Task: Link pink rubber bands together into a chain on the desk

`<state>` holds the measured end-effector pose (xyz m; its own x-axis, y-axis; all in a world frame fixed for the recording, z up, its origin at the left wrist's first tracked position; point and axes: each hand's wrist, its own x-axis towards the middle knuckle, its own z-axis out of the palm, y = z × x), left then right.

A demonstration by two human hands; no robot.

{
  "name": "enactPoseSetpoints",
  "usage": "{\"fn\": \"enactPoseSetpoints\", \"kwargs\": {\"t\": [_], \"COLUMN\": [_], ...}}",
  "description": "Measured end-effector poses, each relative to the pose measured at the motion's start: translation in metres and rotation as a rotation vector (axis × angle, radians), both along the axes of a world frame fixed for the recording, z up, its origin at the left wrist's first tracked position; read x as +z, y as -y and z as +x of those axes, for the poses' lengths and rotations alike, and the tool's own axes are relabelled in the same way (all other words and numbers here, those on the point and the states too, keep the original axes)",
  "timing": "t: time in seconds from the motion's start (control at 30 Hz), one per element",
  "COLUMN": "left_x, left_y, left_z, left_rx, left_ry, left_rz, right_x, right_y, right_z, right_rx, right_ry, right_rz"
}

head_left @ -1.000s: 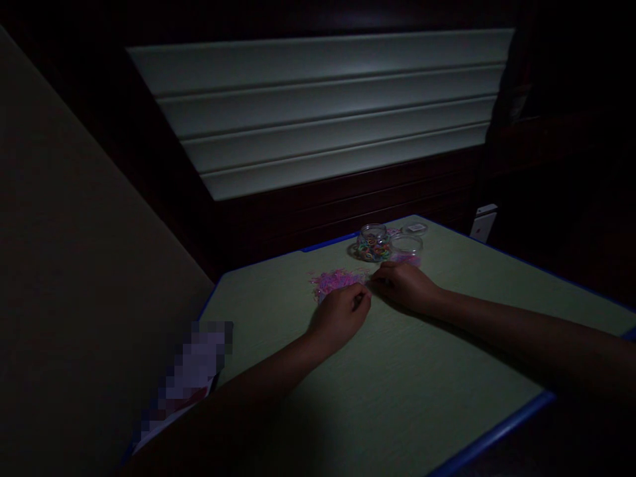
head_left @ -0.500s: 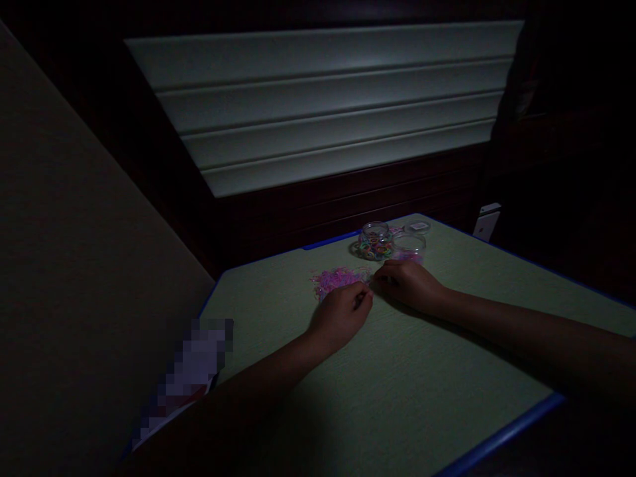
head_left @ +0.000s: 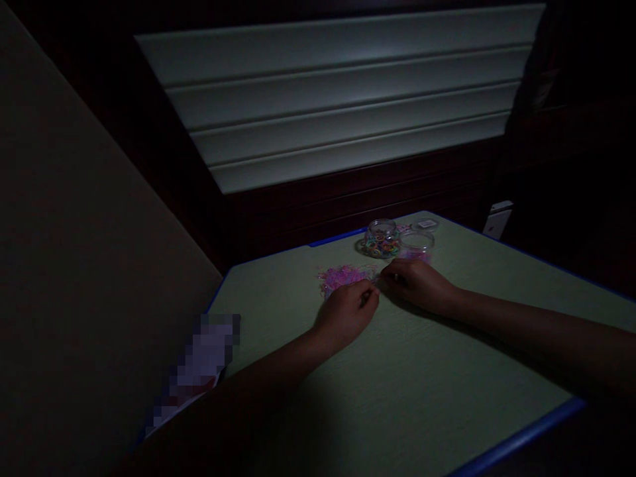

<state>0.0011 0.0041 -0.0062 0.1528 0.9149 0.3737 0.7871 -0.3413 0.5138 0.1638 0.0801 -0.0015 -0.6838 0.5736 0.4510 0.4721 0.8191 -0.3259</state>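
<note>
A loose pile of small pink and purple bands [head_left: 342, 277] lies on the green table [head_left: 397, 371]. My left hand [head_left: 350, 311] is closed in a pinch at the pile's near right edge; what its fingertips hold is too small to name. Close beside it on the right, my right hand [head_left: 417, 283] is pinched too, its fingertips almost meeting the left ones, with something tiny and unclear between them. Behind the hands stand an open clear jar of multicoloured bands [head_left: 381, 242] and another open clear jar with pink pieces [head_left: 416, 246], partly hidden by my right hand.
A clear lid [head_left: 426, 225] lies behind the jars, near some pink bits [head_left: 403, 228]. A blurred-out printed item [head_left: 203, 358] is at the table's left edge. Beyond the right edge is a white device [head_left: 497, 220]. A slatted panel [head_left: 348, 99] rises behind; the scene is dim.
The view has shifted slightly, so the table and jars appear a little further right. Both hands keep nearly the same pinched pose beside the pile.
</note>
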Motion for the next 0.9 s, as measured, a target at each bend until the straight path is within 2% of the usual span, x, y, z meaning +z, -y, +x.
{"fn": "enactPoseSetpoints", "kwargs": {"t": [0.53,0.9], "left_x": [0.000,-0.003], "left_y": [-0.001,-0.004], "left_z": [0.000,-0.004], "left_rx": [0.005,0.027], "left_ry": [0.018,0.121], "left_rz": [-0.014,0.007], "right_x": [0.007,0.011], "right_y": [0.005,0.010], "right_z": [0.003,0.004], "right_rx": [0.024,0.052], "right_ry": [-0.118,-0.131], "right_rz": [-0.059,-0.055]}}
